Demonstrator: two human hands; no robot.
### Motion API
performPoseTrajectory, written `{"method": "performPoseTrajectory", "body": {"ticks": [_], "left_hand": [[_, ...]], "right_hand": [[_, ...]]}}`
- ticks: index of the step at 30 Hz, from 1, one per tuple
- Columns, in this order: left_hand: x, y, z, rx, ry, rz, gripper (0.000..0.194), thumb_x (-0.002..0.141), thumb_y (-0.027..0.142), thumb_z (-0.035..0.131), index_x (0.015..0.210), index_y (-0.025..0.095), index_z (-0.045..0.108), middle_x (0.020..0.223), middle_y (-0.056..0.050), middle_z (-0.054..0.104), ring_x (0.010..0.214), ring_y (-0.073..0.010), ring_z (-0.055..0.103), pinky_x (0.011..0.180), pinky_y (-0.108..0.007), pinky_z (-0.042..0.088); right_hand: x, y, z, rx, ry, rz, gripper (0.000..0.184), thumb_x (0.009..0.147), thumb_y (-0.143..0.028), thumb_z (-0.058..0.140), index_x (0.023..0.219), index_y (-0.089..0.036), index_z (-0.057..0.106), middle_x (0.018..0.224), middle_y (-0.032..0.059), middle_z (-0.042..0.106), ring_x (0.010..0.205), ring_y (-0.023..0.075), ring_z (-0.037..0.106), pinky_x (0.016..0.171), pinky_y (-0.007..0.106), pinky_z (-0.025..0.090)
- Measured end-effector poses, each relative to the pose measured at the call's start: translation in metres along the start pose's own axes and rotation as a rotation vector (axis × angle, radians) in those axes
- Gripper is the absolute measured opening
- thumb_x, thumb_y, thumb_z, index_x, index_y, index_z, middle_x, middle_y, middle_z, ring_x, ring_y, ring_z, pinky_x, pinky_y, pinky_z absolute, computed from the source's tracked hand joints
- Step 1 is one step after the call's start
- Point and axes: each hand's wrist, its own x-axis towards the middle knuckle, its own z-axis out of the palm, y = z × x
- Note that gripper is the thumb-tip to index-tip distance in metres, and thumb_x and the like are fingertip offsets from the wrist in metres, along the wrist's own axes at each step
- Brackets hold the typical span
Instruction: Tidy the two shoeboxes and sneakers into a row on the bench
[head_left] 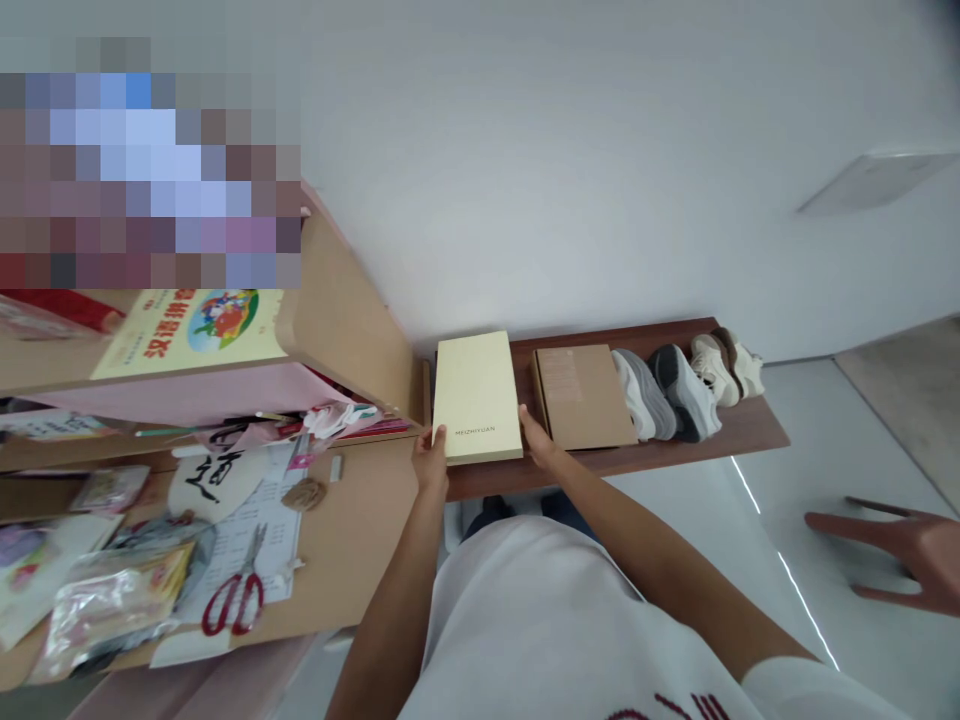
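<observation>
A flat pale-yellow box with "MEIZHIYUAN" printed near its front edge lies over the left end of a dark wooden bench against the wall. My left hand grips its front left corner, thumb on the lid and fingers along the side. My right hand holds the right side near the front corner; its fingers are partly hidden. Just right of that hand sits a brown cardboard box. Whether the yellow box rests on the bench or is slightly raised, I cannot tell.
Grey-white sneakers and cream shoes stand along the bench's right part. On the left, a desk carries red-handled scissors, papers, plastic bags and a tape roll. A reddish-brown stool is at right.
</observation>
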Motion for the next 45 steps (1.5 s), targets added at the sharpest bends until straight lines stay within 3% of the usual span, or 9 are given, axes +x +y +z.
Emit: {"method": "performPoseTrajectory", "body": {"ticks": [2,4,8,13,23,37,39,42,45], "left_hand": [[-0.003,0.005,0.003,0.036,-0.002,0.024,0.034,0.083,0.039,0.076,0.107,0.018,0.067,0.118,-0.012,0.071,0.114,-0.0234,0.067,0.104,-0.04,0.05],[-0.006,0.008,0.005,0.053,-0.009,0.024,0.035,0.085,0.039,0.075,0.111,0.018,0.067,0.122,-0.013,0.071,0.116,-0.024,0.066,0.106,-0.04,0.049],[-0.014,0.007,0.007,0.066,-0.027,0.013,0.038,0.088,0.039,0.071,0.119,0.018,0.068,0.128,-0.013,0.069,0.121,-0.025,0.064,0.108,-0.039,0.048],[-0.018,-0.002,0.008,0.116,-0.032,0.002,0.041,0.088,0.039,0.071,0.124,0.019,0.069,0.13,-0.01,0.069,0.128,-0.0264,0.06,0.113,-0.04,0.044],[-0.004,-0.013,0.003,0.119,-0.048,0.007,0.044,0.087,0.041,0.071,0.124,0.018,0.069,0.13,-0.012,0.069,0.124,-0.0264,0.063,0.11,-0.04,0.046],[-0.001,-0.009,0.005,0.164,-0.083,0.03,0.041,0.089,0.04,0.068,0.126,0.02,0.067,0.132,-0.011,0.068,0.127,-0.0254,0.061,0.113,-0.039,0.042],[0.0,-0.007,0.003,0.174,-0.085,0.033,0.039,0.089,0.039,0.069,0.122,0.02,0.068,0.13,-0.011,0.069,0.127,-0.0259,0.06,0.113,-0.039,0.041],[-0.002,0.0,0.002,0.225,-0.034,0.069,0.038,0.086,0.038,0.071,0.119,0.019,0.067,0.131,-0.013,0.066,0.133,-0.0265,0.055,0.116,-0.038,0.037],[-0.012,0.01,0.013,0.294,0.063,0.237,0.045,0.087,0.038,0.07,0.127,0.019,0.062,0.141,-0.015,0.058,0.141,-0.0261,0.046,0.121,-0.037,0.029]], "right_hand": [[-0.003,-0.005,-0.001,0.035,-0.046,0.155,0.077,0.091,-0.08,0.024,0.145,-0.031,0.048,0.137,0.0111,0.064,0.124,0.0309,0.061,0.104,0.061,0.044],[-0.005,-0.008,-0.002,-0.001,-0.057,0.211,0.077,0.088,-0.083,0.032,0.148,-0.035,0.042,0.142,0.0109,0.06,0.122,0.0323,0.062,0.101,0.067,0.043],[-0.003,-0.009,-0.006,-0.084,-0.084,0.198,0.075,0.086,-0.081,0.041,0.149,-0.041,0.034,0.145,0.01,0.057,0.119,0.0324,0.062,0.096,0.069,0.046],[0.005,-0.006,-0.004,-0.1,-0.051,0.185,0.071,0.089,-0.078,0.036,0.148,-0.039,0.034,0.137,0.0113,0.062,0.111,0.031,0.065,0.09,0.065,0.053],[0.013,-0.005,0.007,-0.112,-0.011,0.2,0.064,0.095,-0.07,0.033,0.148,-0.034,0.034,0.142,0.013,0.057,0.119,0.0314,0.062,0.097,0.067,0.048],[0.019,-0.006,0.006,-0.154,-0.034,0.173,0.066,0.096,-0.069,0.033,0.15,-0.032,0.032,0.145,0.0134,0.057,0.126,0.0331,0.059,0.097,0.069,0.048],[0.017,-0.007,0.006,-0.211,0.004,0.137,0.072,0.093,-0.069,0.039,0.152,-0.026,0.033,0.148,0.0159,0.053,0.133,0.0345,0.054,0.105,0.067,0.043],[0.009,-0.006,-0.003,-0.353,0.097,-0.04,0.084,0.085,-0.067,0.057,0.151,-0.017,0.04,0.156,0.0186,0.044,0.147,0.0351,0.037,0.121,0.057,0.027],[-0.005,-0.008,-0.03,-0.422,0.109,-0.233,0.083,0.083,-0.065,0.06,0.15,-0.017,0.044,0.158,0.0154,0.042,0.149,0.0336,0.034,0.125,0.051,0.023]]}}
